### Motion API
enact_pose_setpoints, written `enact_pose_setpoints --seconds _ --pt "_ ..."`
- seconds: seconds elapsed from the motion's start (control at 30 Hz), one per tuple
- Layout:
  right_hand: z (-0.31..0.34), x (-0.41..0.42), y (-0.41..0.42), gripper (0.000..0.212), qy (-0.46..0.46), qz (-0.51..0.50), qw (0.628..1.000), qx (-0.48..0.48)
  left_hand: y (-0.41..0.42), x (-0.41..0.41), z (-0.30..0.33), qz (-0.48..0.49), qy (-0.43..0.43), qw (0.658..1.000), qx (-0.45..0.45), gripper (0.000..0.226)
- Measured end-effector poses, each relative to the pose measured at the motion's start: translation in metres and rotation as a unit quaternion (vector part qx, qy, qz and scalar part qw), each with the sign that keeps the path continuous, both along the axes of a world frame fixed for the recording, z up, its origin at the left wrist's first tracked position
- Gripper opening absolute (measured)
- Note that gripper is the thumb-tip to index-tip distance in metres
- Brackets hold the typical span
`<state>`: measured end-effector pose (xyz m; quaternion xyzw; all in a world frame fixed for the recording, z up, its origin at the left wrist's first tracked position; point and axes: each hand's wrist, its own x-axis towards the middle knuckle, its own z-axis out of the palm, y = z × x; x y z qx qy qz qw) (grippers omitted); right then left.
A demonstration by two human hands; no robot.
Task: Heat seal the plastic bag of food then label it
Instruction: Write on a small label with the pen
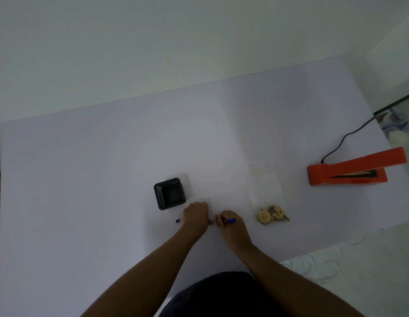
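A clear plastic bag [266, 191] lies flat on the white table, with cookies [272, 215] bunched at its near end. My right hand [228, 226] grips a blue pen [230, 221], tip pointing left. My left hand [195, 215] sits just left of it, fingers curled down on the table; whether a small label lies under them I cannot tell. The pen's blue cap [177, 221] lies left of my left hand. The orange heat sealer [350, 171] stands at the right with its arm raised.
A black square holder [169, 193] stands just beyond my left hand. The sealer's black cord [345, 138] runs off the table's right edge. The table [84, 179] stretches wide to the left and back, against a wall.
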<state>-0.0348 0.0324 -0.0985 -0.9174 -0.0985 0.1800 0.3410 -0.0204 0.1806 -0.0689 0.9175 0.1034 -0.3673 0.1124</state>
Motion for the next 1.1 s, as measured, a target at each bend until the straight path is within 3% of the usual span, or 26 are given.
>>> enact_pose_setpoints --seconds 0.43,0.53,1.1 --pt "0.005 -0.006 0.013 0.028 0.09 0.004 0.996 0.023 -0.002 -0.001 0.003 0.001 -0.002 1.0 0.011 0.017" --pt "0.009 -0.003 0.014 0.038 0.111 -0.009 0.993 0.03 -0.002 0.0 0.002 0.0 0.0 1.0 0.007 0.017" --pt "0.0 -0.009 0.006 0.031 0.074 -0.044 0.996 0.016 -0.003 0.001 0.007 -0.007 0.01 1.0 0.003 0.025"
